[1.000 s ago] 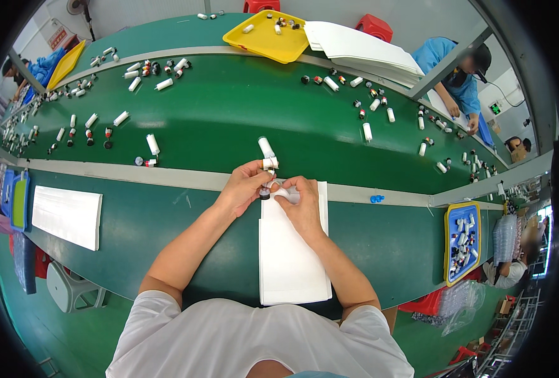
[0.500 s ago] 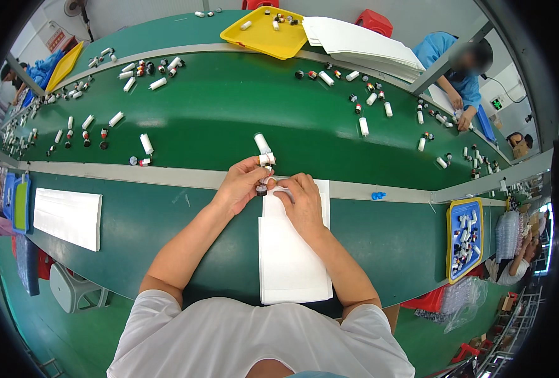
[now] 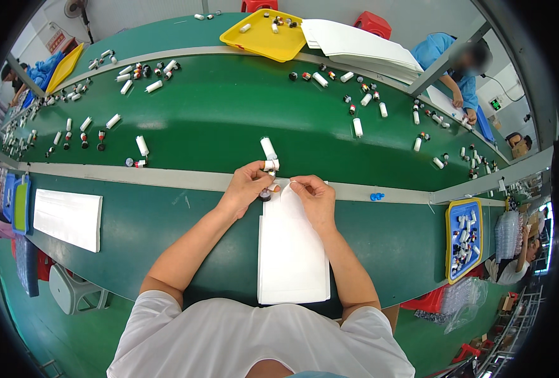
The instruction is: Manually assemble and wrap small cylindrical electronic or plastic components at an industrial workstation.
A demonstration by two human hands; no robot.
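Note:
My left hand [image 3: 246, 189] is closed on a small assembly of white cylinders [image 3: 268, 148]. Its larger white cylinder points away past my fingertips, with a smaller white piece and a dark round cap [image 3: 265, 195] near my thumb. Close by on the right, my right hand [image 3: 316, 200] has thumb and forefinger pinched together. Something thin and whitish seems to be at its fingertips, too small to make out. Below both hands lies a stack of white paper sheets [image 3: 294, 258] on the green table [image 3: 380, 252].
Beyond a pale rail [image 3: 191, 177], a green belt [image 3: 216, 107] carries scattered white cylinders and dark-capped parts. A yellow-rimmed blue tray [image 3: 448, 246] of similar parts stands right. Other items are a white sheet stack [image 3: 68, 220], blue pieces [image 3: 377, 196], a yellow tray [image 3: 267, 44] and a co-worker [image 3: 446, 60].
My right hand has drawn apart from my left, to the right. The held cylinder assembly has shifted slightly right and nearer. Parts on the belt have slid a little left.

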